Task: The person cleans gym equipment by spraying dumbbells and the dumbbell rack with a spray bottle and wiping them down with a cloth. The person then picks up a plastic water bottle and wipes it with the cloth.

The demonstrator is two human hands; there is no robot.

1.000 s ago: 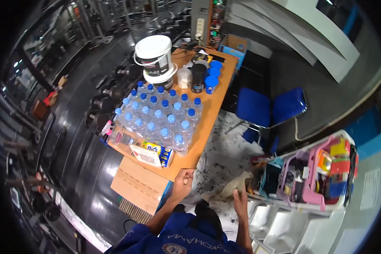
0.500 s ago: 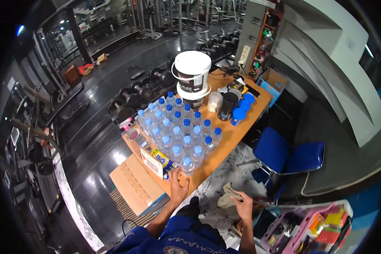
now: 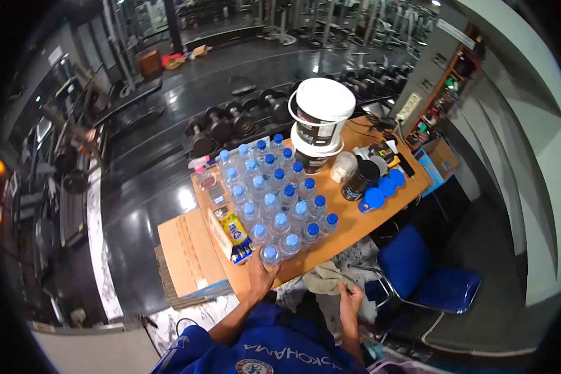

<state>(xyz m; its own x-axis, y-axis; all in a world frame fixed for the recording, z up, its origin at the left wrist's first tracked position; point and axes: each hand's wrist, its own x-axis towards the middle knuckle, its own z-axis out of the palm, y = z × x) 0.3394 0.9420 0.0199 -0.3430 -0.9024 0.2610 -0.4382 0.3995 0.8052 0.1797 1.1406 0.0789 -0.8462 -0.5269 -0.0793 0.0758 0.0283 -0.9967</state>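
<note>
My left hand (image 3: 259, 276) is at the near end of the table, its fingers wrapped round a clear plastic water bottle (image 3: 270, 254) with a light blue cap. That bottle stands at the front corner of a tight group of upright water bottles (image 3: 279, 202) with light and dark blue caps. My right hand (image 3: 350, 303) is closed on a beige cloth (image 3: 323, 280), which hangs beside the table's near edge. Just left of the bottles, close to my left hand, are a yellow and blue packet (image 3: 235, 232) and a white card (image 3: 219, 234).
The wooden table (image 3: 330, 249) also carries stacked white tubs (image 3: 324, 103), a black jar (image 3: 360, 181) and blue-lidded containers (image 3: 374, 198). A cardboard box (image 3: 190, 255) stands at the left, a blue chair (image 3: 411, 265) at the right. Dumbbells (image 3: 218, 124) lie behind the table.
My left hand has gone from open fingers beside the bottles to a grip on the front bottle. The cloth stays in my right hand. The camera view has shifted and tilted.
</note>
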